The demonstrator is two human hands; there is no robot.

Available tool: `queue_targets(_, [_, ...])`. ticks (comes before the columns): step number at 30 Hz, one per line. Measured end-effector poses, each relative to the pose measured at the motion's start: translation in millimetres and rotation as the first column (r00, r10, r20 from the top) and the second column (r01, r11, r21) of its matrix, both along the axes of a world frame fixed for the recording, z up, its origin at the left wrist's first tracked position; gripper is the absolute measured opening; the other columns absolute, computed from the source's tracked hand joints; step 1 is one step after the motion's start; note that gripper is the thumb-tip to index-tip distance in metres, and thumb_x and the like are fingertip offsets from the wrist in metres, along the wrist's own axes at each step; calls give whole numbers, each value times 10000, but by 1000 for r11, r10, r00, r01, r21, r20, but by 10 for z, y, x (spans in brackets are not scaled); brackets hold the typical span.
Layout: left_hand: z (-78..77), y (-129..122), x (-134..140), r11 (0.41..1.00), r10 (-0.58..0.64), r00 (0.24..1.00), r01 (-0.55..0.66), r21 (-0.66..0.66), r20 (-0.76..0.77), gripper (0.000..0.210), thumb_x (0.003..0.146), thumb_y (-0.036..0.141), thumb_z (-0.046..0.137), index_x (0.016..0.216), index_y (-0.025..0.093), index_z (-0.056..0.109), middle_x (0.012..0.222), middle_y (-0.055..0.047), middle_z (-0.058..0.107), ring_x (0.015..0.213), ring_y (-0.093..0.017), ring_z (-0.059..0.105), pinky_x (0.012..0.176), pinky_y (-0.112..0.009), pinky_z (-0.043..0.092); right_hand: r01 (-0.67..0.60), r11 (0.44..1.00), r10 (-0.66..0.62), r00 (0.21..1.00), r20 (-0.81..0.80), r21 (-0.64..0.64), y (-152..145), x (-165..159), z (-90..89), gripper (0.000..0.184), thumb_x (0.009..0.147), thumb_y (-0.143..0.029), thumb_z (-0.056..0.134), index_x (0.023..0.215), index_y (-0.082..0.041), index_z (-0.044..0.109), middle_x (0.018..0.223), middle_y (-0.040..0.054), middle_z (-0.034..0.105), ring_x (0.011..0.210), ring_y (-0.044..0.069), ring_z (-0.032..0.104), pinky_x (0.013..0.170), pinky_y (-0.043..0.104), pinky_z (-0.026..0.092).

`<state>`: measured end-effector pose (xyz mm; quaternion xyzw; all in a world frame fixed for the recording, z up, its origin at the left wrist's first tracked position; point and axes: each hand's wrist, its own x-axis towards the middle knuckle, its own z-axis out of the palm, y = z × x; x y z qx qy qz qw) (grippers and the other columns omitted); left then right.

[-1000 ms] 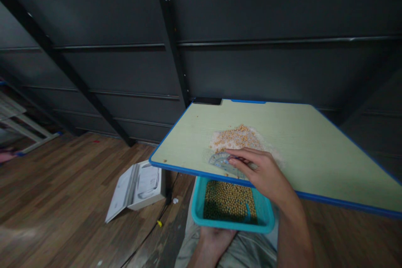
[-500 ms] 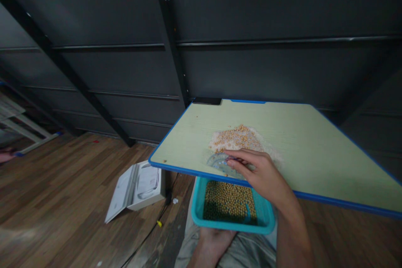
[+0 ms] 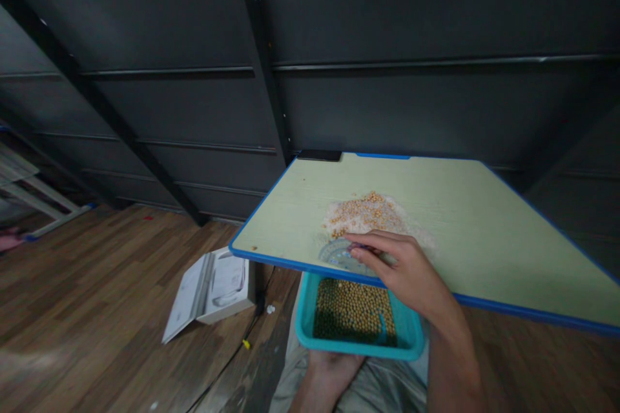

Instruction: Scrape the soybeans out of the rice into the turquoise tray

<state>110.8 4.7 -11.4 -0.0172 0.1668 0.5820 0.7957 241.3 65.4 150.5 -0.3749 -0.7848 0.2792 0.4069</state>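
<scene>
Transparent protractor (image 3: 335,253) sits pinched in the person's right hand (image 3: 407,264), low over the pale green table (image 3: 508,232), close to its blue near edge. Just beyond it I see yellow beans (image 3: 372,197) strewn among white grains (image 3: 398,219). Below that edge, the left hand (image 3: 334,366) is under a turquoise basin (image 3: 358,350) filled with more beans, partly hidden, so I can't tell how far it's closed. Off to the left, an open white box (image 3: 230,274) lies on the wooden floor (image 3: 97,284)
</scene>
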Motion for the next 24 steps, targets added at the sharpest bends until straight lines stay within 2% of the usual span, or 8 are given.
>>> queue_targets(3, [-18, -42, -50, 999, -6, 1000, 6, -36, 9, 445, 929, 432, 497, 1351, 308, 568, 1404, -67, 645, 1343, -316, 532, 1129, -600, 396, 89, 995, -88, 996, -31, 34, 2, 93, 1, 252, 940, -245, 613, 1146, -320, 738, 1123, 8, 768, 1030, 215, 708, 943, 418, 543])
queue_targets(6, [19, -89, -110, 996, -55, 998, 55, -64, 4, 411, 890, 445, 563, 1262, 292, 647, 1309, -63, 713, 1309, -329, 561, 1100, -573, 438, 221, 974, -219, 975, -45, 58, 31, 219, -33, 226, 926, -274, 627, 1112, -299, 753, 1115, 27, 772, 1027, 240, 713, 945, 454, 545])
queue_targets(9, [61, -110, -141, 996, -60, 998, 58, -70, -28, 360, 870, 402, 591, 1195, 283, 691, 1227, -59, 757, 1304, -334, 566, 1097, -557, 444, 296, 955, -294, 955, -38, 38, 58, 307, -70, 218, 915, -277, 640, 1098, -272, 759, 1133, 41, 768, 1036, 246, 713, 928, 445, 554])
queue_targets(14, [103, -113, -132, 998, -34, 999, 33, -54, -25, 380, 846, 361, 601, 1216, 305, 668, 1257, -42, 743, 1330, -325, 544, 1120, -576, 415, 273, 962, -273, 962, -23, 3, 56, 286, -78, 203, 908, -275, 650, 1074, -253, 764, 1096, 41, 778, 985, 231, 722, 883, 415, 566])
queue_targets(17, [53, -115, -145, 999, -45, 999, 45, -19, -10, 414, 835, 351, 619, 1244, 295, 646, 1241, -53, 750, 1284, -324, 584, 1138, -576, 390, 238, 971, -238, 971, -15, -17, 53, 238, -69, 205, 915, -269, 642, 1079, -257, 763, 1081, 36, 778, 929, 216, 725, 857, 406, 569])
queue_targets(21, [-39, -118, -167, 997, -72, 996, 71, -34, -49, 437, 840, 376, 615, 1271, 302, 627, 1264, -62, 738, 1262, -334, 601, 1135, -593, 384, 213, 977, -213, 977, -4, -15, 66, 216, -71, 212, 916, -269, 636, 1085, -266, 764, 1076, 39, 780, 934, 222, 726, 837, 403, 574])
queue_targets(24, [-19, -115, -151, 997, -79, 996, 78, -21, -34, 426, 849, 361, 609, 1272, 311, 628, 1285, -48, 727, 1264, -334, 599, 1130, -589, 393, 197, 980, -197, 980, 9, 6, 67, 218, -73, 218, 916, -272, 631, 1089, -275, 764, 1078, 43, 782, 955, 234, 726, 855, 421, 572])
